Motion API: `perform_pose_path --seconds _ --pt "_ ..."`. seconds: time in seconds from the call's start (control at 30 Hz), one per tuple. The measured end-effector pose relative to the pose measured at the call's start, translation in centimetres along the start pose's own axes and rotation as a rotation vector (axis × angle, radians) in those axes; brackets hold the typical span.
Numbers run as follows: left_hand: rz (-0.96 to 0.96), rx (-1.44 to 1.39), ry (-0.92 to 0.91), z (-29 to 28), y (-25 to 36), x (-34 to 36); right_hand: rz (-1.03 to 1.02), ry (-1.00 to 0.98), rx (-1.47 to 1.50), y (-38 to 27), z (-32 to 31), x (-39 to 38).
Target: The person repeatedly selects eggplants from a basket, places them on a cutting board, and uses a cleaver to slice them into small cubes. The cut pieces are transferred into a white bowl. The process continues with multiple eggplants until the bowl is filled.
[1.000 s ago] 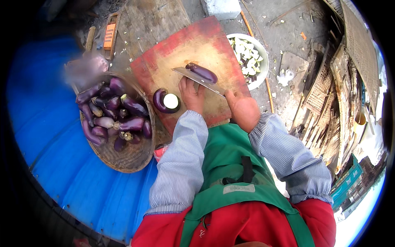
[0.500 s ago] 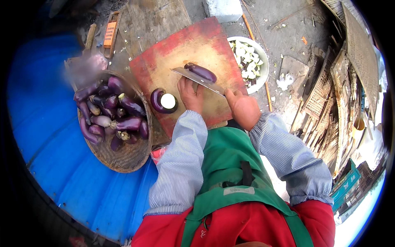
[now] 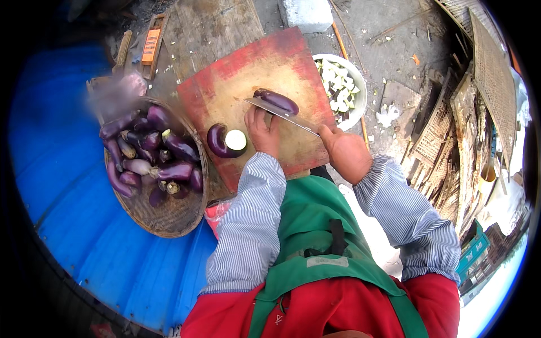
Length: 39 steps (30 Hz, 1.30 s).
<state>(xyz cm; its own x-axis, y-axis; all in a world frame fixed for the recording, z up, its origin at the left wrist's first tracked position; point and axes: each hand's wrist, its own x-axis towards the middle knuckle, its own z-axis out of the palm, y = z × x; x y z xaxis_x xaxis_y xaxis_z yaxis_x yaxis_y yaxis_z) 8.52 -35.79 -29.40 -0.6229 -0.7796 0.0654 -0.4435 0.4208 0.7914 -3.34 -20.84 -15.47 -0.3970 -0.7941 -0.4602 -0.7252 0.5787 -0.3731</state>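
My right hand (image 3: 346, 152) grips a cleaver (image 3: 284, 115), its blade angled along the near side of a long purple eggplant (image 3: 276, 99) on the red-edged cutting board (image 3: 225, 73). My left hand (image 3: 263, 129) is just below the blade with curled fingers; what their tips hold is hidden. At the board's left lie a curved eggplant (image 3: 218, 143) and a pale cut face (image 3: 236, 139) beside it. Just right of the board, a white basin (image 3: 356, 112) holds cubed eggplant.
A woven basket (image 3: 141, 219) of several eggplants sits left on blue corrugated sheeting (image 3: 73, 225). A pale block (image 3: 304, 11) and wooden board (image 3: 208, 28) lie beyond. An orange pole (image 3: 341, 39) lies behind the basin; broken bamboo mats and wood (image 3: 451, 141) pile up right.
My right hand and the cleaver have shifted to the right and slightly toward me. My left hand stays near the blade with fingers curled.
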Motion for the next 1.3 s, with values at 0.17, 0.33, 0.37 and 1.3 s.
perform_pose_path --seconds 0.17,0.33,0.37,1.3 --pt "-0.013 -0.045 -0.005 0.4 0.4 0.1 -0.049 -0.013 -0.006 -0.2 -0.1 3.1" --pt "-0.053 -0.011 0.016 0.5 0.8 0.1 -0.018 -0.004 -0.074 -0.6 -0.4 2.6" --pt "-0.048 -0.028 0.045 0.6 0.7 0.2 -0.001 -0.018 -0.081 -0.6 -0.4 1.9" --pt "-0.773 -0.596 0.031 0.3 -0.7 -2.1 -0.015 0.006 0.073 0.5 2.5 3.6"
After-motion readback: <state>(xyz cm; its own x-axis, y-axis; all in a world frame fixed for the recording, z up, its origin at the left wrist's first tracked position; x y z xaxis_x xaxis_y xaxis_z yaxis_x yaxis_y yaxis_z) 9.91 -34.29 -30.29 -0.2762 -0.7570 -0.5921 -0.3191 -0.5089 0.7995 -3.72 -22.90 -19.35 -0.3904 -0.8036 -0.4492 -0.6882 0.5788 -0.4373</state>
